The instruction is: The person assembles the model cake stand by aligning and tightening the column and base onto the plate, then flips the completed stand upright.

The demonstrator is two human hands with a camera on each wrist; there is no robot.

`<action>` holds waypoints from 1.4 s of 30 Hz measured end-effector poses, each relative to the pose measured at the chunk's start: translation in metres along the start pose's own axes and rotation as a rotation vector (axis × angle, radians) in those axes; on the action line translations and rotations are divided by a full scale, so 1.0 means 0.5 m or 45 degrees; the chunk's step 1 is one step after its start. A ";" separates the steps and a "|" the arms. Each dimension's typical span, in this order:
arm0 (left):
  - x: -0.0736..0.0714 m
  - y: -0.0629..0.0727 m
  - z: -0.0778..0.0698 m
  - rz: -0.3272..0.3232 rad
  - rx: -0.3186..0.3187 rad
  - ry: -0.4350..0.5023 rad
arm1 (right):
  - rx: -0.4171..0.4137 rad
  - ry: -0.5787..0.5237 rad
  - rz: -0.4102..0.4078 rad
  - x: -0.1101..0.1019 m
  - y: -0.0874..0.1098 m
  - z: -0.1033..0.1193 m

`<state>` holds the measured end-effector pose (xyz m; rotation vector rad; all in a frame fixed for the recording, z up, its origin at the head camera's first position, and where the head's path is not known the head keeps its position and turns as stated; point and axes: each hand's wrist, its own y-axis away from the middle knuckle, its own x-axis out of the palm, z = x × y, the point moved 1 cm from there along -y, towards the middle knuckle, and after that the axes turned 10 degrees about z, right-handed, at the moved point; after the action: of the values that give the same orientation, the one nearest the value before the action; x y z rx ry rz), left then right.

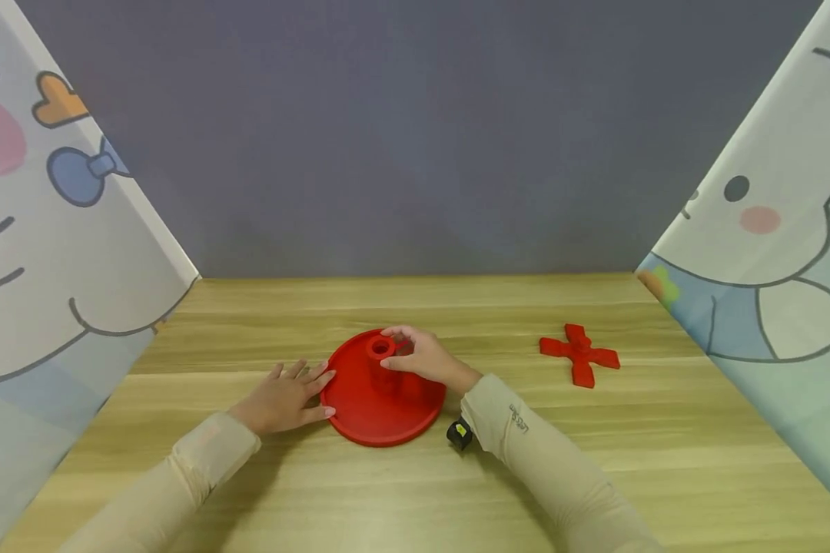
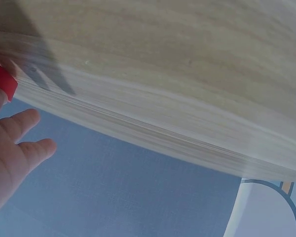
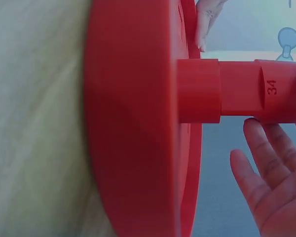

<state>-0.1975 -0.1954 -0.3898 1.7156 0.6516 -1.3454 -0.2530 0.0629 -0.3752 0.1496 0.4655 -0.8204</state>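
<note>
A round red dish (image 1: 380,426) with a raised rim lies on the wooden table. At its centre stands an upright red tubular post (image 1: 382,352), hollow at the top and marked 34 in the right wrist view. My right hand (image 1: 418,359) grips the post near its top between thumb and fingers. In the right wrist view the post (image 3: 241,89) sits in a wider collar on the dish. My left hand (image 1: 290,399) rests at the dish's left rim, fingers spread and fairly straight. Only a corner of red shows beside the left hand (image 2: 10,153) in the left wrist view.
A red four-armed cross piece (image 1: 581,355) with a small knob at its centre lies to the right on the table (image 1: 360,499). A small black device (image 1: 459,434) sits at my right wrist. Grey and cartoon-printed panels surround the table.
</note>
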 end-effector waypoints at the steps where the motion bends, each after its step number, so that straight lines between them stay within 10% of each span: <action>1: 0.000 0.000 0.001 -0.002 -0.001 0.002 | 0.013 -0.017 -0.009 0.000 -0.001 0.000; 17: -0.003 -0.002 -0.002 0.005 -0.008 0.008 | -0.018 -0.058 0.018 0.005 -0.001 -0.010; 30: -0.006 0.006 -0.008 0.040 -0.040 0.046 | 0.015 -0.002 -0.177 0.025 -0.008 -0.005; 42: -0.006 0.001 -0.008 0.025 -0.034 0.029 | -0.068 -0.161 0.034 0.019 0.004 -0.009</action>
<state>-0.1960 -0.1919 -0.3866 1.7145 0.6613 -1.2999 -0.2472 0.0594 -0.3839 0.0539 0.3649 -0.7859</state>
